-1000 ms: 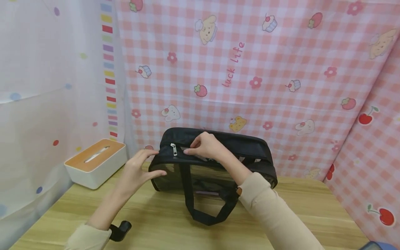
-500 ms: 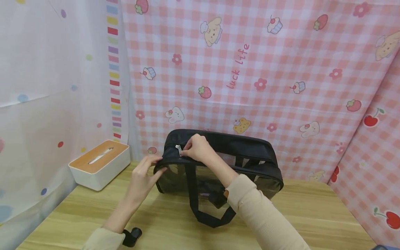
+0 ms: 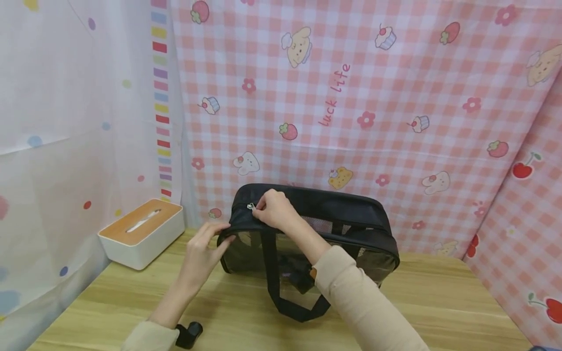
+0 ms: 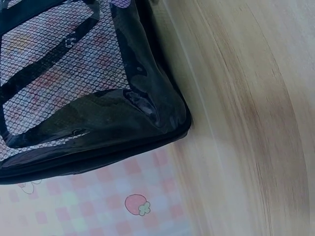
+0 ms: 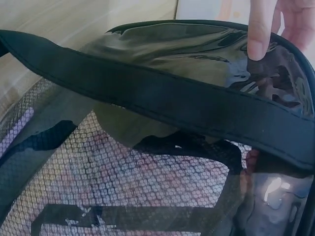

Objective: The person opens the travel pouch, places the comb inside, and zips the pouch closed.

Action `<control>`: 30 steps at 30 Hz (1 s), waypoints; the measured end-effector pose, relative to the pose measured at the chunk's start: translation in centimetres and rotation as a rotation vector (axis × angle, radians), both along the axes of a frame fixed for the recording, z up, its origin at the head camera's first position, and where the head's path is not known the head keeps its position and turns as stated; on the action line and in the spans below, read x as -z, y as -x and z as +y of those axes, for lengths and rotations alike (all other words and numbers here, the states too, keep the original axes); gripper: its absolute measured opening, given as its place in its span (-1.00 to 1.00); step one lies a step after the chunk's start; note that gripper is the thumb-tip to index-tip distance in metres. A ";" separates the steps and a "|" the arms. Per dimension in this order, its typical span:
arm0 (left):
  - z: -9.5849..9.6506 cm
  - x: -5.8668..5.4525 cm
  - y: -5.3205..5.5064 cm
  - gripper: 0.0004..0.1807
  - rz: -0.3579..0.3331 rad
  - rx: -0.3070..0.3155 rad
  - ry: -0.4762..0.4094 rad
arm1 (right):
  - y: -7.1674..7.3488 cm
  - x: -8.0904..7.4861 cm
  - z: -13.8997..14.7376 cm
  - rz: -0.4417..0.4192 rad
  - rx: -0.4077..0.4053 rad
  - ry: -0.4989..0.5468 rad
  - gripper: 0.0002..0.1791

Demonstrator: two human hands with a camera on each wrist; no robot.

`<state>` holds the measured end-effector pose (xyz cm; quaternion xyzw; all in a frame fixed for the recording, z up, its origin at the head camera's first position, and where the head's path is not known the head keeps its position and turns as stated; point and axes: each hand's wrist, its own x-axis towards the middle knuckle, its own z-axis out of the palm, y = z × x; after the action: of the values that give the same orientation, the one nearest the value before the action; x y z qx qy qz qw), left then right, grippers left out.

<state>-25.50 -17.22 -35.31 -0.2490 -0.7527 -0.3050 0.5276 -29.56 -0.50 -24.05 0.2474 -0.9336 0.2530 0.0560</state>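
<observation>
A black bag (image 3: pixel 351 207) with clear front panel and mesh stands on the wooden table, its top zipper partly open. At its left end, my left hand (image 3: pixel 197 261) holds the corner, fingers at the top edge and thumb (image 5: pixel 260 37) against the clear panel. My right hand (image 3: pixel 278 212) pinches the silver zipper pull (image 3: pixel 250 206) near the top's left end; its fingertips partly hide the pull. A black carrying strap (image 3: pixel 273 278) hangs down the front and crosses the right wrist view. Neither hand shows in the left wrist view, only the bag's clear corner (image 4: pixel 162 108).
A white tissue box (image 3: pixel 151 243) with a wood-coloured lid stands left of the bag. Behind hangs a pink checked cloth (image 3: pixel 395 87). A black device (image 3: pixel 190 335) sits by the left cuff. The wooden table (image 3: pixel 421 312) reaches forward from the bag.
My right hand has moved left along the bag's top and taken hold of the zipper pull. My left thumb and fingers have come closer around the corner. The head view has shifted slightly.
</observation>
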 end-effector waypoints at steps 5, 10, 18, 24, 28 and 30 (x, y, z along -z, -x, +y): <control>0.2 -0.1 0.0 -0.62 0.012 -0.001 -0.007 | 0.1 -0.2 0.2 0.031 0.042 0.045 -0.83; 0.4 0.0 0.0 -0.62 0.016 0.000 -0.015 | 0.1 -0.2 0.7 0.043 0.109 0.110 -0.83; 0.6 0.2 -0.1 -0.63 0.004 -0.008 -0.039 | -0.1 -0.5 1.8 0.065 0.095 0.191 -0.81; 0.8 0.4 0.0 -0.64 -0.005 -0.003 -0.045 | 0.0 -0.6 2.7 -0.018 0.107 0.231 -0.79; 0.7 0.4 0.1 -0.63 0.006 -0.009 -0.049 | 0.0 -0.6 3.6 -0.047 0.138 0.237 -0.79; 0.7 0.4 0.1 -0.62 0.011 -0.010 -0.053 | 0.1 -0.5 3.9 -0.053 0.140 0.233 -0.79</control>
<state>-25.60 -16.53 -35.71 -0.2329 -0.7426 -0.3209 0.5398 -29.64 3.43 -23.50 0.1668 -0.9141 0.3615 0.0771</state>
